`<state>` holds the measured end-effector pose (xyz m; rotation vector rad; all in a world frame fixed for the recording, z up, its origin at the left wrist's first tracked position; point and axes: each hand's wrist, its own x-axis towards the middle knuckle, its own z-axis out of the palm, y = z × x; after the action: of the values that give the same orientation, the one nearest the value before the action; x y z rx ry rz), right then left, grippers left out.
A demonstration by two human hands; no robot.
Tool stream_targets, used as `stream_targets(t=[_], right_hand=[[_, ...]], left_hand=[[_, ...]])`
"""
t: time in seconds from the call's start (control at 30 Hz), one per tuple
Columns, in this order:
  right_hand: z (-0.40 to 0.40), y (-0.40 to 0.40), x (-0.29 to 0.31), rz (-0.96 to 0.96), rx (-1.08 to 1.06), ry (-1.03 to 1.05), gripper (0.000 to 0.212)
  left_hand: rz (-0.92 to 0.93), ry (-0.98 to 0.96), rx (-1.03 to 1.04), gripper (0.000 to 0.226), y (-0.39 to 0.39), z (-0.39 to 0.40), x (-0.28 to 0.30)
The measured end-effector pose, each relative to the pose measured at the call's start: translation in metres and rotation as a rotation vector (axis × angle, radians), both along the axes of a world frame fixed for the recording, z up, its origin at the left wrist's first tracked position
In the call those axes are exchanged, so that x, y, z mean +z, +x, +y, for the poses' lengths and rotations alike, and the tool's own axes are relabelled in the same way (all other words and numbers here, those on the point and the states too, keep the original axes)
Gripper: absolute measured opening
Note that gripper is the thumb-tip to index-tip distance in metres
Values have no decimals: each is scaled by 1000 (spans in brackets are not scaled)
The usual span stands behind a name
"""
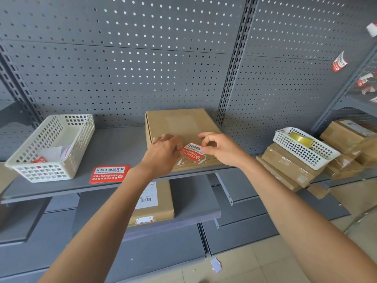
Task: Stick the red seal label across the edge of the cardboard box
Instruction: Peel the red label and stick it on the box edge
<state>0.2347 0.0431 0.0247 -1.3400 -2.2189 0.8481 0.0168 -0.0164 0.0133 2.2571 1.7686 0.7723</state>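
Note:
A flat cardboard box lies on the grey shelf, its front edge toward me with torn white label remnants on it. Over that front part I hold a red seal label with white and black print. My left hand pinches its left end and my right hand pinches its right end between thumb and forefinger. The label hovers at or just above the box top near the edge; whether it touches the cardboard I cannot tell.
A stack of red seal labels lies on the shelf left of the box. A white basket with paper scraps stands farther left. At right, a white basket with a tape roll rests on stacked boxes. Another labelled box sits on the lower shelf.

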Motion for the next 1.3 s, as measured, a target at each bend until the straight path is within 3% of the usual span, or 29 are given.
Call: stream_targets(t=[0.5,0.67,1.0,1.3], right_hand=[[-1,0,1,20,-30,2,10],[-2,-6,0,94,-56,-1,40],[3,-9,2,58,-47,-31,3],[4,-11,0,40,-43,-18,13]], left_hand=[[20,-36,-12,14,1,-2,4],[32,-28,-10,15,1,-3,2],[74,-59,30,19,3,-3,6],[69,-63,43,23,4,-4,11]])
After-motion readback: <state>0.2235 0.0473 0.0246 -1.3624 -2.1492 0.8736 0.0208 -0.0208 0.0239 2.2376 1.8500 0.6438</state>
